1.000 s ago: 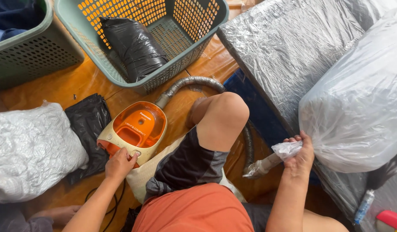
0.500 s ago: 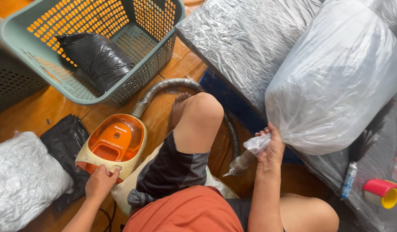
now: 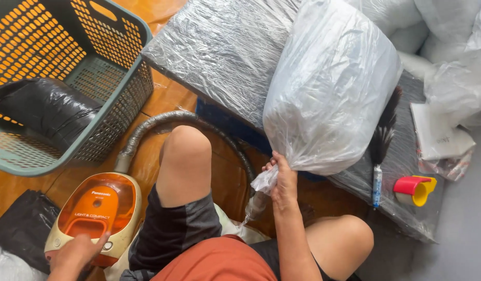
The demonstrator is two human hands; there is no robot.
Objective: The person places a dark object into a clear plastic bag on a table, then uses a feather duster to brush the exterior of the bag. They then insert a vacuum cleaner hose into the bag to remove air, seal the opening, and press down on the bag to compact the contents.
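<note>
While the big plastic bag's (image 3: 329,88) neck is squeezed tight by the right hand (image 3: 283,182), the orange vacuum (image 3: 92,213) is pressed w/ left hand (image 3: 76,255) fingers together.

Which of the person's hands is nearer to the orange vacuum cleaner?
Left. The left hand rests on the vacuum cleaner; the right hand grips the clear bag neck, beyond the knee.

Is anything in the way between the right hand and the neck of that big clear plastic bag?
Nothing visible: the right hand already closes around the gathered neck of the clear plastic bag, with the vacuum hose ending there.
</note>
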